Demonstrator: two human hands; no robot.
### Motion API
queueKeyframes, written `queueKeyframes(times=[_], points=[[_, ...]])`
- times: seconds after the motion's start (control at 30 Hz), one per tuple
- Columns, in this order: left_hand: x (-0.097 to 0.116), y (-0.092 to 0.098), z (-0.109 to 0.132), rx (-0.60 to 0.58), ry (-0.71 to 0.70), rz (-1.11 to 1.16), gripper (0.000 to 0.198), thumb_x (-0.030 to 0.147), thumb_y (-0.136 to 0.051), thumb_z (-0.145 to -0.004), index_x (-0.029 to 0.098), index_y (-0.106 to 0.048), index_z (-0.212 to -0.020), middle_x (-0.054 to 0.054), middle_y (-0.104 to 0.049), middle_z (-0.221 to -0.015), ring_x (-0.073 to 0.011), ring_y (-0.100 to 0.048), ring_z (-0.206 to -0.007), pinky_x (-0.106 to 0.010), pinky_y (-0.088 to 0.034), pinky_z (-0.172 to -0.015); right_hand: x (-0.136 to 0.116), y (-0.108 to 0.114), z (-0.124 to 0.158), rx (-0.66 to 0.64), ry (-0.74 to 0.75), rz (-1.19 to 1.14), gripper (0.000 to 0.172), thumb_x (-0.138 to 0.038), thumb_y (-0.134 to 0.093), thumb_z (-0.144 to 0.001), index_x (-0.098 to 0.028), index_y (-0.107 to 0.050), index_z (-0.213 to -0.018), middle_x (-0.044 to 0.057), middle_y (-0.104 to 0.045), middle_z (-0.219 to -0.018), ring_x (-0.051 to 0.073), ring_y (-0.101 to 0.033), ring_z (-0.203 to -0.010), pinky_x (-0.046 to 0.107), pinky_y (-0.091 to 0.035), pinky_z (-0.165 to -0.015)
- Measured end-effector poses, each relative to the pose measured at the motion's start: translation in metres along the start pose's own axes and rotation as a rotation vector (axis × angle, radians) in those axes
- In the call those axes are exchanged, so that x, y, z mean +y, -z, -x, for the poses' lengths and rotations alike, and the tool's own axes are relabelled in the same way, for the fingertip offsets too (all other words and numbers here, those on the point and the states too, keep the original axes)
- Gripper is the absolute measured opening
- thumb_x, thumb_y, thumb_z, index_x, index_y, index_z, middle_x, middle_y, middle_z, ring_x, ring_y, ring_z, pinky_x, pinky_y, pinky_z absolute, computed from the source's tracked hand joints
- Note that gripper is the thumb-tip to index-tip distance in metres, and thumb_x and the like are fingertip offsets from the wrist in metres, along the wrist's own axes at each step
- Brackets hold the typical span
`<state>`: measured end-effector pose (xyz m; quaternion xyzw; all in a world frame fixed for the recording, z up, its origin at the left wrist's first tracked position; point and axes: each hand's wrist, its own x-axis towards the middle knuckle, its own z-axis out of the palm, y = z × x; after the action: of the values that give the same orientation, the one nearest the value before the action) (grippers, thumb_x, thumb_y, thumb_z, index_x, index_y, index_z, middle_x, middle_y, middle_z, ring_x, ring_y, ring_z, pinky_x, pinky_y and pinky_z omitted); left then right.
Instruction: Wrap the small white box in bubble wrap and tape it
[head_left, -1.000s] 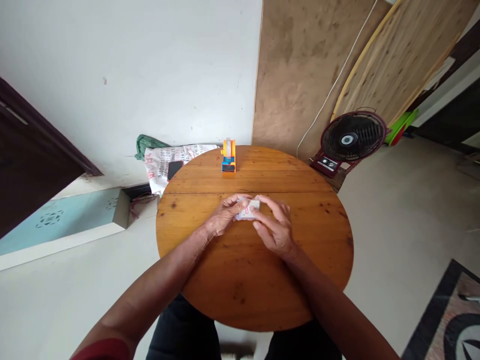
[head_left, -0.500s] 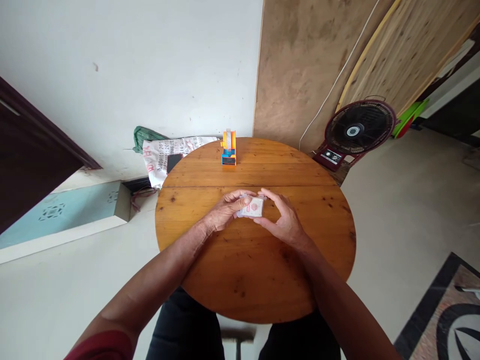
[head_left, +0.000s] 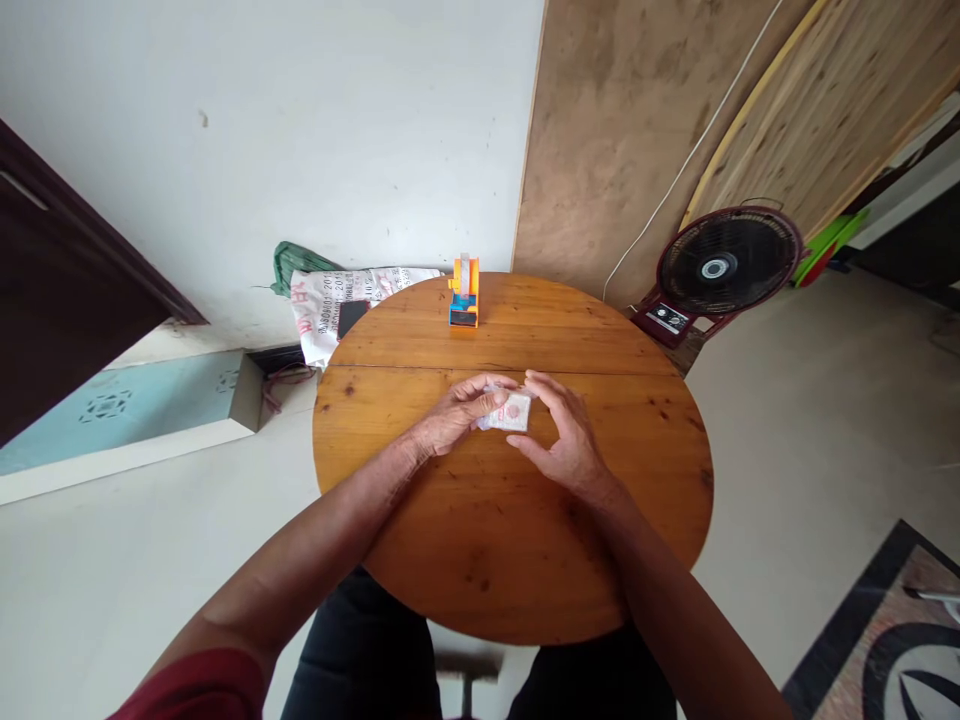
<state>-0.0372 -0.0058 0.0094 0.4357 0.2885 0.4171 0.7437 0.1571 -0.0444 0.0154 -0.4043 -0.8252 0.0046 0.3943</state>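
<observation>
Small white packet pinched in the left hand over a round wooden table

Read the table (head_left: 480, 560) as a clock face, with twelve at the wall and six at the person's lap. The packet (head_left: 516, 411), white with reddish print and some clear wrapping, is held a little toward twelve from the centre. The left hand (head_left: 454, 412), at the packet's nine o'clock, pinches it, thumb on the printed face and fingers curled behind the far edge. The right hand (head_left: 566, 435) stands at the packet's three o'clock in a loose curve, thumb and fingers spread well apart about that end; whether a fingertip touches the wrapping, I cannot tell.

Between eleven and twelve, near the table's far edge, stands an orange and blue tape dispenser (head_left: 463, 303). Beyond the table at ten o'clock lie a white printed sack (head_left: 319, 315), a dark flat thing (head_left: 354, 319) on it, and a green bag (head_left: 300, 263) just behind. At two o'clock, off the table, is a dark red fan (head_left: 720, 260) with a round grille. A red sleeve (head_left: 195, 685) shows on the left arm, toward eight.
</observation>
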Motion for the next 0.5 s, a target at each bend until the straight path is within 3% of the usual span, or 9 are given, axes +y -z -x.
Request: queueKeyframes(times=[0.07, 0.23, 0.33, 0.5], points=[[-0.0016, 0.001, -0.0004, -0.014, 0.003, -0.014, 0.044, 0.043, -0.082, -0.07, 0.019, -0.072, -0.105, -0.004, -0.07, -0.095, -0.0131, -0.061, -0.077, -0.023, -0.045, -0.069, 0.0007, -0.0013, 0.0001, -0.013, 0.001, 0.005, 0.073, -0.032, -0.072, -0.079, -0.026, -0.038, -0.144, 0.013, -0.056, -0.139, 0.031, -0.054, -0.127, 0.05, -0.044, -0.103], [-0.005, 0.0017, -0.0018, -0.012, -0.011, -0.033, 0.043, 0.047, -0.078, -0.073, 0.018, -0.071, -0.105, -0.004, -0.07, -0.093, -0.0133, -0.06, -0.076, -0.024, -0.044, -0.07, 0.0011, -0.0038, 0.0016, 0.025, -0.032, -0.01, 0.059, -0.028, -0.068, -0.083, -0.027, -0.046, -0.138, 0.01, -0.067, -0.123, 0.027, -0.063, -0.111, 0.046, -0.049, -0.096], [-0.0043, 0.0022, -0.0024, 0.017, -0.063, -0.108, 0.047, 0.048, -0.075, -0.076, 0.019, -0.069, -0.112, -0.003, -0.071, -0.093, -0.0145, -0.061, -0.078, -0.025, -0.044, -0.073, 0.0017, -0.004, 0.0031, 0.028, -0.079, -0.023, 0.057, -0.032, -0.068, -0.085, -0.028, -0.047, -0.138, 0.01, -0.067, -0.123, 0.027, -0.063, -0.112, 0.046, -0.049, -0.097], [-0.0046, 0.0056, -0.0044, 0.124, -0.118, -0.209, 0.042, 0.045, -0.077, -0.073, 0.015, -0.071, -0.102, -0.006, -0.072, -0.099, -0.0183, -0.063, -0.084, -0.028, -0.046, -0.076, 0.0068, -0.0073, 0.0043, -0.102, -0.217, -0.06, 0.061, -0.031, -0.068, -0.082, -0.027, -0.048, -0.139, 0.009, -0.067, -0.125, 0.028, -0.062, -0.115, 0.049, -0.048, -0.1]])
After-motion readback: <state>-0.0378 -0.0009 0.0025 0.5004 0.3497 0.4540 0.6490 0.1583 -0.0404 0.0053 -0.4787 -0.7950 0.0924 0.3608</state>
